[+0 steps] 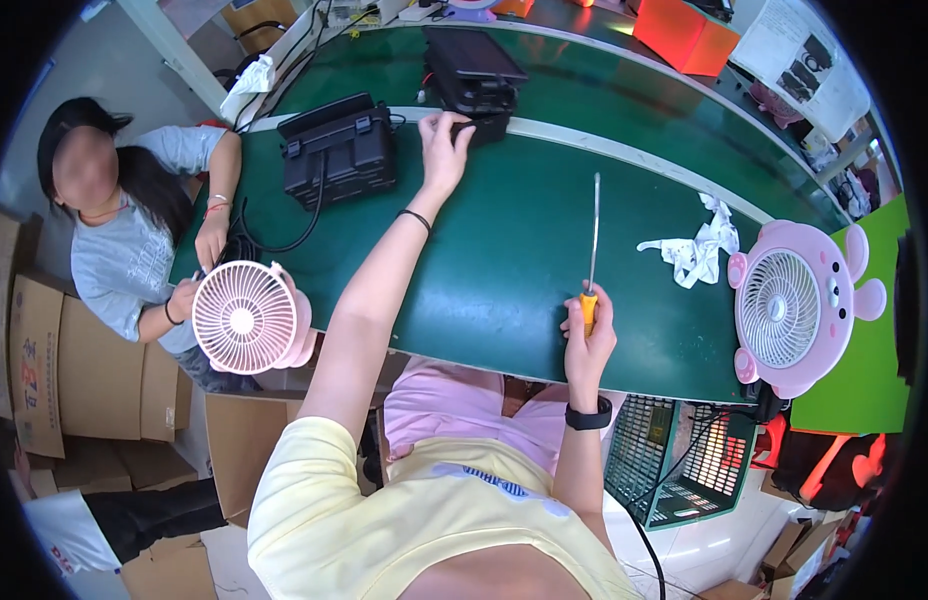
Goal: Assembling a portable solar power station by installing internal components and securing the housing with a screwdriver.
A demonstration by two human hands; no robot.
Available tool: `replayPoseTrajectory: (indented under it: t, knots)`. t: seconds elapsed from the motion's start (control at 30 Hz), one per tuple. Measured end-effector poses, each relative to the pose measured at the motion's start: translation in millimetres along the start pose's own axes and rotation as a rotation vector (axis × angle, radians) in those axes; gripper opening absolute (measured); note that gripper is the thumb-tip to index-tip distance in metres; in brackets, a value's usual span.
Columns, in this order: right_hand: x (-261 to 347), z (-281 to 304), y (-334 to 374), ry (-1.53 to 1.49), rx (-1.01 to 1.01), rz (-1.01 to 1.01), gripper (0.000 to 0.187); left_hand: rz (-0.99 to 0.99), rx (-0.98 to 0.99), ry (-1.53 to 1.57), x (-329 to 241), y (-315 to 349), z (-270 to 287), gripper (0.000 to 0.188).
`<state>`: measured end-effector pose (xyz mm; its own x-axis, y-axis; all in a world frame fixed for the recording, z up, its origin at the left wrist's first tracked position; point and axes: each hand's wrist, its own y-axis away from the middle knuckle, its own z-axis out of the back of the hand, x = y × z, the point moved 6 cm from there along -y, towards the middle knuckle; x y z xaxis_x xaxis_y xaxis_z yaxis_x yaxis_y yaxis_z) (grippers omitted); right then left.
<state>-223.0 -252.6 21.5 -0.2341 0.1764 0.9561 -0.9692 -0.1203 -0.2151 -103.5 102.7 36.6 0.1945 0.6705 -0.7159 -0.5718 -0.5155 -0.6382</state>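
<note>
Stretched far forward, my left hand (443,152) has its fingers curled at the near edge of a black plastic case (474,75) with a raised flat lid or panel. Part of those fingers is hidden against the dark plastic. My right hand (590,340), by the table's front edge, is closed around the yellow handle of a screwdriver (594,240), its long metal shaft pointing up and away. Another black case (339,155) with latches and a cable stands left of my left hand.
A pink bear-shaped fan (789,305) stands at the right beside crumpled white paper (696,245). At the left, a co-worker (134,220) handles black cable near another pink fan (246,317). A green crate (674,460) sits below the green table (484,290); cardboard boxes (94,370) stand left.
</note>
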Motion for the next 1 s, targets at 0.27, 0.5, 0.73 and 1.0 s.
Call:
replayPoseTrajectory:
  t: [0.27, 0.5, 0.73, 1.0]
  knots:
    - [-5.9, 8.7, 1.0, -0.17, -0.121, -0.04, 0.037, -0.092, 0.19, -0.157, -115.6, 102.2, -6.3, 0.044]
    - [-30.1, 25.3, 0.3, -0.303, -0.256, 0.045, 0.038, -0.209, 0.608, 0.188, -228.4, 218.5, 10.8, 0.072]
    - [-13.5, 23.8, 6.9, -0.3, -0.253, -0.022, 0.037, -0.66, 0.046, 0.141, -281.0, 204.5, 83.4, 0.035]
    - [-12.2, 21.8, 6.1, -0.31, -0.154, -0.061, 0.035, -0.254, 0.304, -0.086, -207.2, 111.5, 74.4, 0.068]
